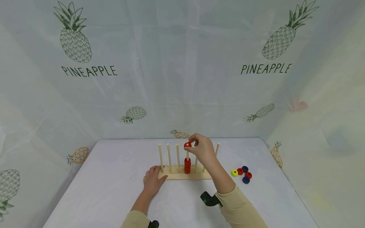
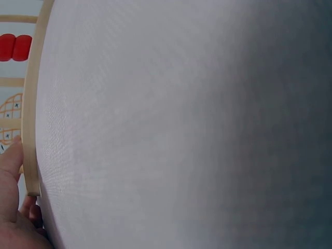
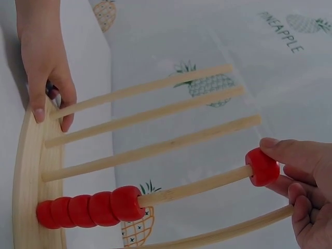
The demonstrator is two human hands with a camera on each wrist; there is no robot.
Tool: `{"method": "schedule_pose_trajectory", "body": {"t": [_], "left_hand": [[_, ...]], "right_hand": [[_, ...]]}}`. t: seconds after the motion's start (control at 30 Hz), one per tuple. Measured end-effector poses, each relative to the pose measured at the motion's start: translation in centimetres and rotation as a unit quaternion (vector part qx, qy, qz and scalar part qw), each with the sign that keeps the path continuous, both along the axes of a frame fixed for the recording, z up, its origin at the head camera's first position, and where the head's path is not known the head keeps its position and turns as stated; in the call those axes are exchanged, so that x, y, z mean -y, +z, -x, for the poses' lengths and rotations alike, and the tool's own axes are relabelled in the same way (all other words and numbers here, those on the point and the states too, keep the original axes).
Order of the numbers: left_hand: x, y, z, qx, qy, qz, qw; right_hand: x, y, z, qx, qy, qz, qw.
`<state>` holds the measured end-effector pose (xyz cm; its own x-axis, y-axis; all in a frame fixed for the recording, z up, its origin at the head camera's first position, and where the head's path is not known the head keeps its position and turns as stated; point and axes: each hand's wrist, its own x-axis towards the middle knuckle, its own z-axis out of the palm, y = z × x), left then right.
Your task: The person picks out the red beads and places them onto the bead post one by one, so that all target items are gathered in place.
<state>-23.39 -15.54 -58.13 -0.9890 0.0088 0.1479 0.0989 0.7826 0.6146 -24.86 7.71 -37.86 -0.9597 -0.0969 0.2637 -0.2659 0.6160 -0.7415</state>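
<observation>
A wooden stand (image 1: 179,177) with a row of upright pegs sits on the table. My left hand (image 1: 152,181) grips its left end, thumb on the near side and fingers on the far side. My right hand (image 1: 203,150) pinches a red bead (image 3: 263,167) between thumb and finger, at the top of a middle peg. In the right wrist view the peg's tip enters the bead's hole. Several red beads (image 3: 80,210) are stacked at the bottom of that same peg. The three pegs (image 3: 155,150) to its left carry no beads. My right hand partly hides the pegs on the right.
To the right of the stand lie several loose beads: a yellow bead (image 1: 234,173), red beads (image 1: 248,175) and dark blue beads (image 1: 246,180). A white cloth (image 1: 108,190) covers the table. Behind it hangs a curtain (image 1: 182,79) printed with pineapples.
</observation>
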Motion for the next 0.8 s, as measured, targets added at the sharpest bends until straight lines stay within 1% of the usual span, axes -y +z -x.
{"method": "schedule_pose_trajectory", "body": {"t": [0.2, 0.33, 0.43, 0.53, 0.6, 0.67, 0.8], "left_hand": [[-0.1, 0.1, 0.0, 0.002, 0.000, -0.001, 1.0000], [-0.1, 0.2, -0.1, 0.001, 0.001, -0.002, 1.0000], [0.0, 0.3, -0.1, 0.000, 0.001, 0.001, 1.0000], [0.0, 0.0, -0.2, 0.002, 0.002, 0.002, 1.0000], [0.0, -0.1, -0.1, 0.004, 0.005, 0.002, 1.0000], [0.0, -0.2, -0.1, 0.002, 0.006, -0.002, 1.0000], [0.0, -0.3, 0.1, -0.001, 0.006, -0.003, 1.0000]], "right_hand": [[-0.1, 0.0, 0.0, 0.004, 0.002, -0.006, 1.0000], [-0.2, 0.0, -0.1, 0.006, 0.008, 0.002, 1.0000], [-0.4, -0.1, -0.3, 0.006, 0.023, 0.042, 0.9989], [-0.9, 0.1, -0.7, 0.003, 0.045, 0.090, 0.9949], [-1.4, 0.3, -1.1, 0.000, 0.052, 0.110, 0.9925], [-1.9, 0.5, -1.5, -0.003, 0.051, 0.127, 0.9906], [-3.2, 0.7, -1.9, -0.002, 0.031, 0.145, 0.9890]]}}
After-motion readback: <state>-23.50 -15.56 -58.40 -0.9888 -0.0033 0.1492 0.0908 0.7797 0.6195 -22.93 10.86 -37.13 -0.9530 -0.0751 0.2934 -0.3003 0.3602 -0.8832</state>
